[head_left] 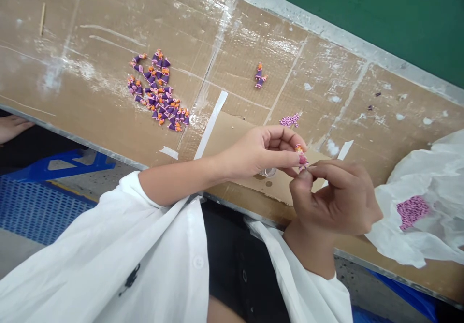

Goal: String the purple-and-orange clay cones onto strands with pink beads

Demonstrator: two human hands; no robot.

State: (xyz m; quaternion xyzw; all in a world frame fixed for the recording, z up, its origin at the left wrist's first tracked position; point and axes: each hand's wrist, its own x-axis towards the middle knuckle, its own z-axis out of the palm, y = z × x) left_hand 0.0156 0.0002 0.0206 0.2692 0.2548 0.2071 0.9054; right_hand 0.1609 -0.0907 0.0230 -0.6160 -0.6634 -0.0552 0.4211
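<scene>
My left hand (253,151) pinches a small figurine (301,156) with an orange top and pink parts between thumb and fingers. My right hand (337,197) is closed in a pinch against the figurine's lower end; whatever its fingertips hold is too small to make out. Beneath my left hand a small clear round container (268,172) shows in part. Both hands are over a cardboard sheet (232,129) taped to the table. Just beyond them lies a little heap of pink pieces (289,120).
Several purple-and-orange figurines (159,95) lie in a group at left; two more figurines (259,77) lie farther back. At right, a white plastic bag (406,168) holds pink pieces (412,212). A thin stick (42,18) lies far left. Another person's hand (12,127) is at the left edge.
</scene>
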